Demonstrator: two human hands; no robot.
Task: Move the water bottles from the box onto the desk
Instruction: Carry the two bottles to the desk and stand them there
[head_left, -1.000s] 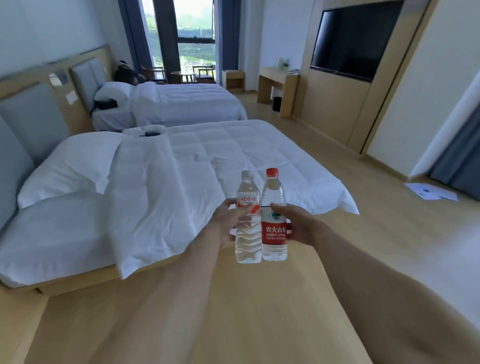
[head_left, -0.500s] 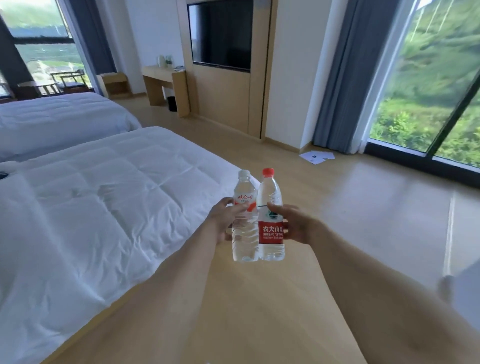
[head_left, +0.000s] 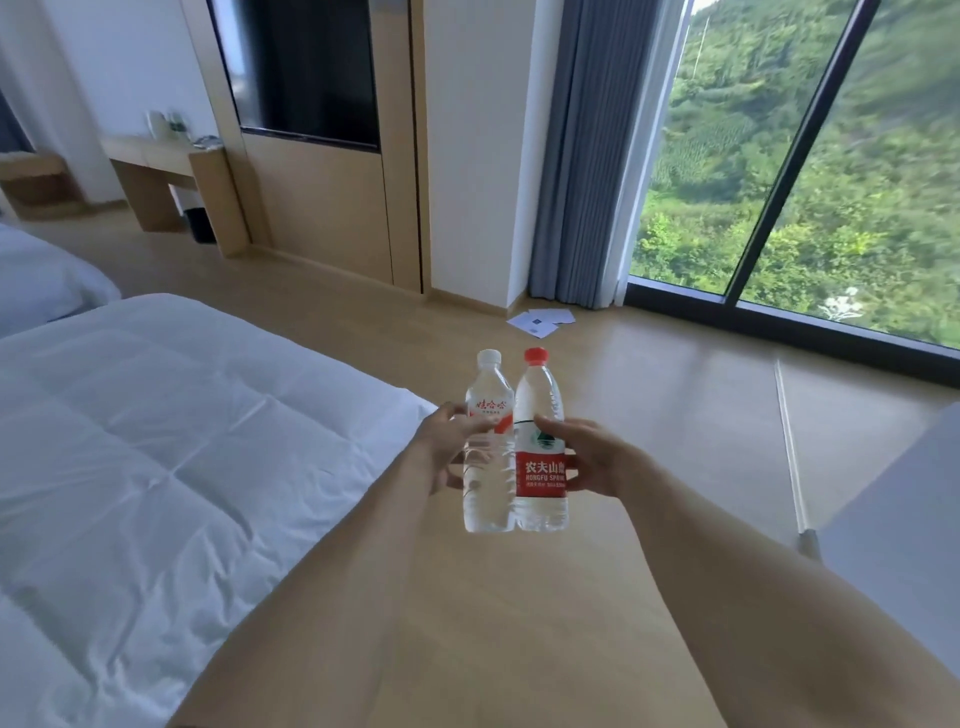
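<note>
- Two clear plastic bottles stand upright side by side, touching, held in the air above the wooden floor (head_left: 649, 415).
- The white-cap bottle (head_left: 488, 467) is ribbed, with a pale label; the left hand (head_left: 447, 447) grips it around the middle.
- The red-cap bottle (head_left: 540, 467) is smoother, with a red label; the right hand (head_left: 587, 457) curls round its side.
- One bed (head_left: 156, 441) with a white quilted duvet lies at left.
- One wooden counter (head_left: 166, 166) stands far back by the wall, well apart from both bottles.
- A few white papers (head_left: 540, 319) lie flat near one grey curtain (head_left: 587, 156).
</note>
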